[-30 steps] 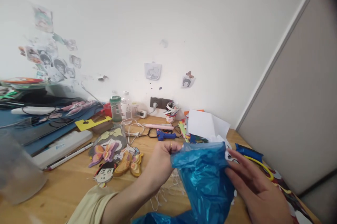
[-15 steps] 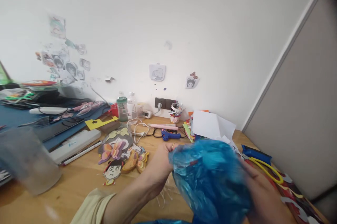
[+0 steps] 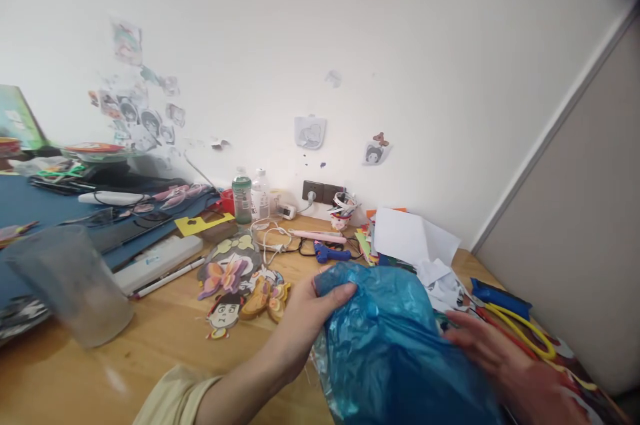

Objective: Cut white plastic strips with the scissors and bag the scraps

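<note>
A crinkled, translucent blue plastic bag [image 3: 390, 338] fills the lower middle of the view, above the wooden table. Its upper left edge is pinched between the thumb and fingers of my left hand [image 3: 313, 308]. To the right of the bag is my right hand [image 3: 515, 358], its fingers stretched out and slightly blurred. They come close to the bag's side; whether they touch it I cannot tell. Left of my left wrist lie a cartoon-face cutout [image 3: 223, 314] and butterfly cutouts [image 3: 223, 278].
A frosted plastic cup [image 3: 75, 285] stands at the left. Behind the bag are a blue glue gun [image 3: 331, 252], two bottles [image 3: 243, 198] and a pen cup [image 3: 341, 215]. White paper [image 3: 413, 236] and yellow-handled scissors [image 3: 525, 332] lie to the right.
The bag is spread wider and lower. My left thumb now shows on top of its edge. My right hand has come away from the bag's side with fingers extended. The view has shifted slightly left.
</note>
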`<state>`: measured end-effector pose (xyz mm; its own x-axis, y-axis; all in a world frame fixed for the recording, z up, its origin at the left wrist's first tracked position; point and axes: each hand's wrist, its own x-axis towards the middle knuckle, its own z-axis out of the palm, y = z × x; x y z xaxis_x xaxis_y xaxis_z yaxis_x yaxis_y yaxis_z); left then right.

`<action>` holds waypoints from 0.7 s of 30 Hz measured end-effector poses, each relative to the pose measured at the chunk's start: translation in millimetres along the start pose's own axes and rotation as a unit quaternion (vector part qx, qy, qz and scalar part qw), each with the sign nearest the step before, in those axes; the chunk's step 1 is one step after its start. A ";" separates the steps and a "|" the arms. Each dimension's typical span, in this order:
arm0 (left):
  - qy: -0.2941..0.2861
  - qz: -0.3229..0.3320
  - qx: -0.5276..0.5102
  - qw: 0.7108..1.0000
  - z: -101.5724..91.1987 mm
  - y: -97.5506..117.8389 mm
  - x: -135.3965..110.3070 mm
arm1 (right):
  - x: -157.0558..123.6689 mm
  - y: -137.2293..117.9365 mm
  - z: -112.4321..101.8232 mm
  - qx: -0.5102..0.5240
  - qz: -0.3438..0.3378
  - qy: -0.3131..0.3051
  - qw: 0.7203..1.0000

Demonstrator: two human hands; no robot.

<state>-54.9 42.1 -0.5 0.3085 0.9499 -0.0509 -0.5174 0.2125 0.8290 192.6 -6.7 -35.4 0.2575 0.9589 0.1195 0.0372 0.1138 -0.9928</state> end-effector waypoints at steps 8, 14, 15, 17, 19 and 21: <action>-0.039 0.056 -0.006 0.998 4.1 -1.5 -0.6 | -15.7 -10.7 67.8 -0.457 -0.318 0.109 0.824; -0.123 0.043 -0.067 0.989 9.0 -2.4 -9.2 | -21.4 -14.7 83.6 -0.290 -0.202 -0.032 0.935; -0.119 0.034 -0.070 0.990 8.8 -1.8 -9.8 | -21.3 -16.0 83.3 -0.248 -0.175 -0.023 0.953; -0.093 0.016 -0.074 0.993 6.7 0.4 -9.5 | -18.7 -18.5 78.8 -0.160 -0.114 0.014 0.980; -0.058 0.005 -0.077 0.995 3.0 4.2 -7.7 | -12.8 -20.2 69.7 -0.072 -0.045 0.047 0.995; -0.022 0.006 -0.066 0.998 -2.1 9.2 -5.2 | -5.4 -20.5 57.6 0.008 -0.004 0.068 0.998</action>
<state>-62.9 39.7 6.1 0.3344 0.9423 -0.0142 -0.6214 0.2318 0.7484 134.8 0.8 -16.1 0.3856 0.9140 0.1260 0.0251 0.1262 -0.9917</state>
